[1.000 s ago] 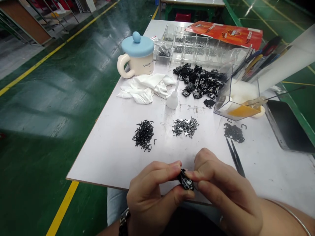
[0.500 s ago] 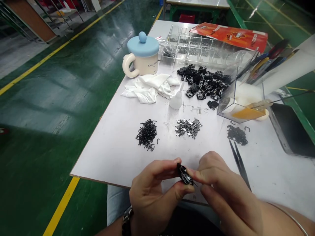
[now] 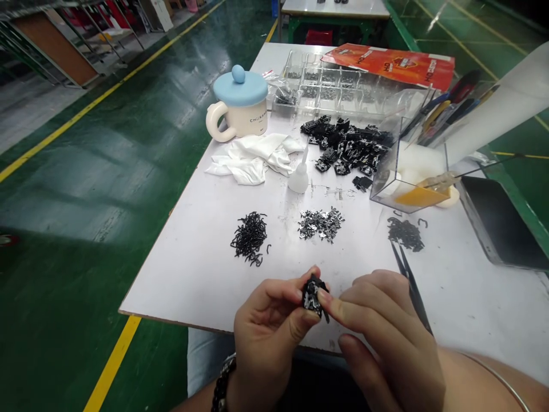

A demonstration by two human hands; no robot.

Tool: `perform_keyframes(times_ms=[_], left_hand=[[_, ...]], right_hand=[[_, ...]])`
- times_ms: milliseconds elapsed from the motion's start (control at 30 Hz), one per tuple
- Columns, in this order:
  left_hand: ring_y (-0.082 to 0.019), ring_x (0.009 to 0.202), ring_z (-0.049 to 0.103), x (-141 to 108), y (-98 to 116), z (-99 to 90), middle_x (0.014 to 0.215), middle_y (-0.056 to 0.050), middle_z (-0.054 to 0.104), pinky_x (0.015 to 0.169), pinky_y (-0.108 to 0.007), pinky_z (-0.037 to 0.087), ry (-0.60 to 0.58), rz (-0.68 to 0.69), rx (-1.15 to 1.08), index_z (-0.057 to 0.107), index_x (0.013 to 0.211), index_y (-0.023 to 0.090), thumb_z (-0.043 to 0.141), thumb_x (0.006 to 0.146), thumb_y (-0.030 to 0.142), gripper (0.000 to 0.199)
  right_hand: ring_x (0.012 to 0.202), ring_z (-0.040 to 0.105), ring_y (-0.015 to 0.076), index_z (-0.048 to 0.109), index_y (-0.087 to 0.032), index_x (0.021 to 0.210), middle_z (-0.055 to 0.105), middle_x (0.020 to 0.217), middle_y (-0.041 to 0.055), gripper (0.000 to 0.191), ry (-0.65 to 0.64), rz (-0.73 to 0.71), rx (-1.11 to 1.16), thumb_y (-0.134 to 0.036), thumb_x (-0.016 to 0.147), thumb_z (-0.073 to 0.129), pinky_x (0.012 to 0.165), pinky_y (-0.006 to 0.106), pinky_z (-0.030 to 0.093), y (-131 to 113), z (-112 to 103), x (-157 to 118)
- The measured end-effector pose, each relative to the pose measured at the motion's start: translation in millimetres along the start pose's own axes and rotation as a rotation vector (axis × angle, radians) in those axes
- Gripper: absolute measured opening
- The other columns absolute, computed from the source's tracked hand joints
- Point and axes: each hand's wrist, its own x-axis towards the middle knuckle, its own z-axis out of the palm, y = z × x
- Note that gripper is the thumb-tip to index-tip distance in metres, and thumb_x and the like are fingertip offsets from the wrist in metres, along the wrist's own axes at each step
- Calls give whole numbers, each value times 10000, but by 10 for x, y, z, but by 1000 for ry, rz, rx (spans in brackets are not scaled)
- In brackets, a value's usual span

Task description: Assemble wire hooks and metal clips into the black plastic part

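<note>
My left hand [image 3: 268, 332] pinches a small black plastic-and-metal assembly [image 3: 313, 296] between thumb and fingers, above the table's front edge. Its silvery metal side faces up towards me. My right hand [image 3: 386, 332] presses the tip of its index finger against the right side of that piece. The right thumb stands apart below, and the other fingers are loosely curled. Beyond the hands lie a heap of small black curved pieces [image 3: 249, 236] and a heap of shiny little metal parts [image 3: 321, 223]. Black tweezers [image 3: 412, 289] rest just behind my right hand.
Similar black assemblies [image 3: 349, 143] are piled farther back. Around them are a small white dropper bottle [image 3: 299, 178], a white cloth [image 3: 255, 159], a lidded mug [image 3: 246, 117], a clear divided tray [image 3: 326, 94], a clear pen holder [image 3: 386, 177], thin dark pieces [image 3: 405, 233] and a phone [image 3: 504, 220].
The assembly has been turned so its metal side shows more. My right thumb has moved away from it, leaving the index fingertip on it. The view has shifted slightly.
</note>
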Motion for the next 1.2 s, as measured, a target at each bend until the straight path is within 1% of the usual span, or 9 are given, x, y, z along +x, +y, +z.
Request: perform_keyframes(times_ms=[100,233,467,600,667,800,967,1100,1200], left_hand=[[-160,998,657,10,-12,5,950,-11,748,830,-193,557,49,-35,-6,659,797,208,683,766,111,104],[-148,832,709,2,-15,-1,843,0,758,764,-205,588,109,-52,-10,668,776,192,687,763,118,78],[-120,829,703,0,8,16,839,24,752,776,-185,578,84,-73,-44,673,765,198,652,789,91,112],[-135,830,704,-7,29,36,824,9,752,772,-203,581,115,-126,-73,658,757,188,660,788,121,74],[-126,813,706,-9,35,42,806,1,752,760,-180,576,134,-127,-73,653,753,180,678,772,127,61],[-100,791,705,6,30,50,801,6,753,745,-130,561,142,-93,-28,637,739,172,702,729,75,117],[-81,749,704,22,38,65,771,37,747,698,-110,565,159,-39,40,613,706,173,669,701,-14,196],[-74,668,699,17,69,76,711,55,735,633,-99,568,214,-32,153,597,673,171,663,655,-46,228],[-79,666,700,22,95,84,705,60,734,628,-103,570,230,-10,234,592,671,178,655,640,-46,234]], right_hand=[[742,511,201,507,-75,1117,599,834,80,349,12,-24,-101,-103,770,472,676,381,341,3,18,-3],[746,506,214,485,-83,1160,605,846,87,376,18,-37,-178,-142,789,463,666,376,327,8,34,-7],[770,484,221,484,-66,1145,595,876,100,362,-10,-60,-213,-144,792,474,682,382,313,19,42,3],[788,474,233,507,-34,1131,609,885,113,371,14,-91,-289,-164,783,491,672,384,291,15,71,-13],[796,469,235,517,-26,1136,619,880,113,383,8,-108,-340,-185,789,493,671,381,279,10,84,-32],[794,483,238,540,-29,1146,632,871,105,399,15,-129,-382,-241,813,481,671,379,283,1,88,-48],[763,490,226,583,-33,1078,639,825,99,352,31,-145,-385,-280,879,429,656,366,284,-7,83,-2],[725,504,193,618,-52,991,639,776,71,357,97,-155,-425,-276,947,343,644,342,298,-28,94,29],[710,506,181,628,-55,968,638,769,63,362,103,-166,-446,-264,960,332,628,334,299,-55,99,32]])
